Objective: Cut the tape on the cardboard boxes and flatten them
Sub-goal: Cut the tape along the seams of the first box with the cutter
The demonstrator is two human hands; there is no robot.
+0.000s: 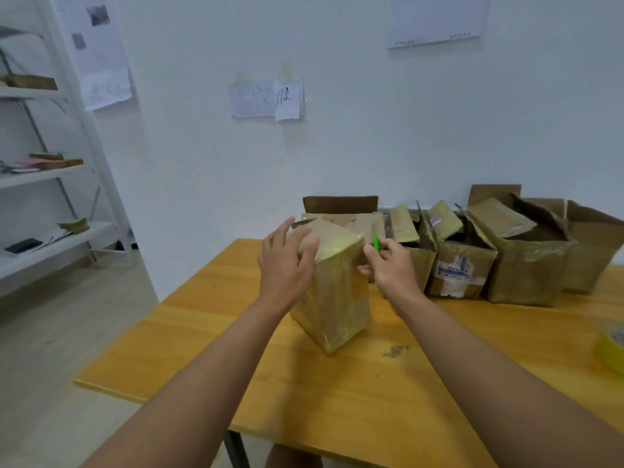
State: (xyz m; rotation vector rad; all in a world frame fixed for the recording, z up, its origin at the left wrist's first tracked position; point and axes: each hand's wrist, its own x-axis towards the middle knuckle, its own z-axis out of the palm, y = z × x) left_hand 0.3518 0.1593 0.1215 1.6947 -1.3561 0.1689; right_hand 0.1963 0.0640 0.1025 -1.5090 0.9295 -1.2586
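Note:
A tall cardboard box (332,298) wrapped in yellowish tape stands upright on the wooden table (304,383). My left hand (285,265) rests on its top left edge, fingers spread over the lid and thumb on top. My right hand (391,266) is at the box's upper right corner and grips a small green cutter (375,243), whose tip points up. The cutter's blade is hidden by my fingers.
Several opened cardboard boxes (526,261) stand in a row along the wall at the back right. A roll of yellow tape (613,347) lies at the right table edge. White shelves (50,173) stand to the left, beyond the table's left edge.

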